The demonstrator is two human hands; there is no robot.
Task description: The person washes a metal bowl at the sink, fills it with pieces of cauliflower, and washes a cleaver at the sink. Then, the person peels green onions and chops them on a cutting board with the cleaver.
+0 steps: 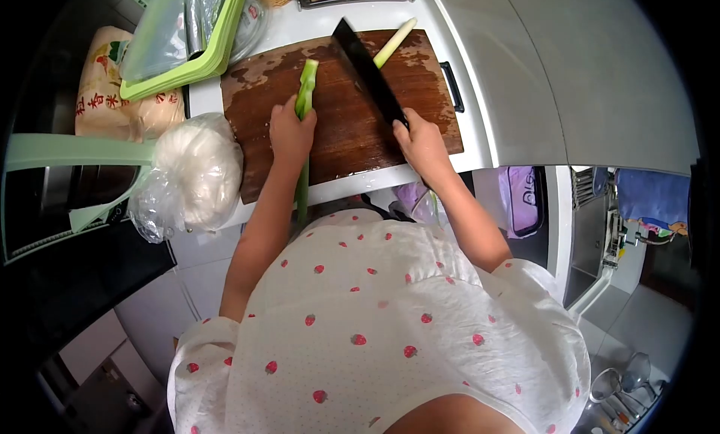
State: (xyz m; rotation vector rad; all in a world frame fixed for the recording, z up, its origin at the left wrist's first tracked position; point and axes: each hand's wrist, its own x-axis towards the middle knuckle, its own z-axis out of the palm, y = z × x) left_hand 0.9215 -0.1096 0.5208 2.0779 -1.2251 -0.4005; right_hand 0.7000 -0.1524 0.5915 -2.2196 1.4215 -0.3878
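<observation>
My left hand [292, 136] is wrapped round a green onion [307, 85] on the left part of the wooden cutting board [341, 123]. Its pale cut end points away from me, and the green leaves hang past the board's near edge. My right hand [424, 148] grips the handle of a black-bladed knife [367, 70] at the board's right side. The blade slants up and to the left over the board. A separate white onion stalk [396, 42] lies at the far right of the board, its lower end close to the blade. The board's surface has wet patches.
A plastic bag with white contents [196, 160] sits left of the board. Behind it stand a printed rice sack [109, 119] and stacked green-rimmed trays [176, 78]. A black handle [452, 87] is at the board's right edge, and a grey surface [600, 74] lies beyond.
</observation>
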